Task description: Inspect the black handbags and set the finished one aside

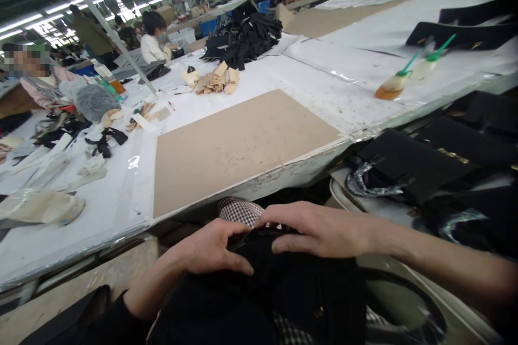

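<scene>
A black bag (299, 291) with a small gold fitting lies at the bottom centre, close to my body. My left hand (214, 248) rests on its upper left edge, thumb and fingers on either side of the black material. From the right, my right hand (315, 229) grips the same top edge, its thumb pointing left. Checked cloth (240, 210) shows just beyond my fingertips. The two hands are close together but do not touch.
A brown board (243, 145) lies on the white table (324, 73). Glue bottles (392, 85) stand at the right. Black bags (416, 156) are stacked beside me. Farther back are a black pile (246, 35) and a person in white (152, 46).
</scene>
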The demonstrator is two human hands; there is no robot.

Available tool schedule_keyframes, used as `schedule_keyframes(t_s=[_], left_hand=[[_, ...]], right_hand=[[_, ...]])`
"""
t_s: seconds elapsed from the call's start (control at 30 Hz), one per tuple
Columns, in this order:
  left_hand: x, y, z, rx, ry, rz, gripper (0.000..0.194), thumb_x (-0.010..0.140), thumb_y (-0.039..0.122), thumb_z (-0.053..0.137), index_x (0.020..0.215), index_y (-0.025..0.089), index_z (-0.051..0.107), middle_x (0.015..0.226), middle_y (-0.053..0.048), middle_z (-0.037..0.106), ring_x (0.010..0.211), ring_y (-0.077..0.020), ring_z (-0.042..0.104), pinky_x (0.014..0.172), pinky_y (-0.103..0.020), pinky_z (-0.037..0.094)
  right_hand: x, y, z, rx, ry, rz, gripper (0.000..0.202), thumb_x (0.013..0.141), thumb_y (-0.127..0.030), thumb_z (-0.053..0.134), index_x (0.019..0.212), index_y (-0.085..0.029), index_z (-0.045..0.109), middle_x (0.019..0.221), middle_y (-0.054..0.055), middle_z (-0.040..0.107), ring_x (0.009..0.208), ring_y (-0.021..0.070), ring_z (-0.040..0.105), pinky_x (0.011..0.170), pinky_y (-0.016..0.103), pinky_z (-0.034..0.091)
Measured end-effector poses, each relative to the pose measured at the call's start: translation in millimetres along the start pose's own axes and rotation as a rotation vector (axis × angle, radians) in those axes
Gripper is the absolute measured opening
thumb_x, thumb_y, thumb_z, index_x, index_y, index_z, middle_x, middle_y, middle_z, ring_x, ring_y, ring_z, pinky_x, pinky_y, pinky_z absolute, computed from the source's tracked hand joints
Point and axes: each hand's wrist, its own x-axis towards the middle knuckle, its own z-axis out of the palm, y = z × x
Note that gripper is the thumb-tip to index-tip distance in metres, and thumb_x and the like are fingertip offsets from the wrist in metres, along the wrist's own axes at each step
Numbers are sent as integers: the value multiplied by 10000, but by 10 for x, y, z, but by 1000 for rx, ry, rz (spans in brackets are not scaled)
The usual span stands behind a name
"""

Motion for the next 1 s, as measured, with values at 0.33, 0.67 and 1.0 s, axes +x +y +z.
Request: schedule_keyframes(t_s=[0.33,0.67,1.0], left_hand=[[-404,-182,-46,1,118,-91,560,681,302,870,1191,220,653,1116,15,678,1036,-220,601,884,-249,451],[-493,-258,66,124,230,-131,209,919,382,656,1053,227,697,956,55,689,874,-157,609,771,-214,413],[-283,-247,66,275,234,-83,267,971,425,559,1025,199,690,895,30,674,789,-157,575,744,-217,409]], right_hand=[[543,339,112,311,-215,28,326,895,-184,530,1166,-149,707,1014,18,715,892,184,644,790,254,490],[655,477,133,315,-250,47,331,949,-345,547,1160,-159,722,1090,37,715,1018,228,636,928,311,470],[387,361,81,-21,-2,4,286,887,-376,734,1099,-201,654,1046,24,667,895,189,607,794,274,461]])
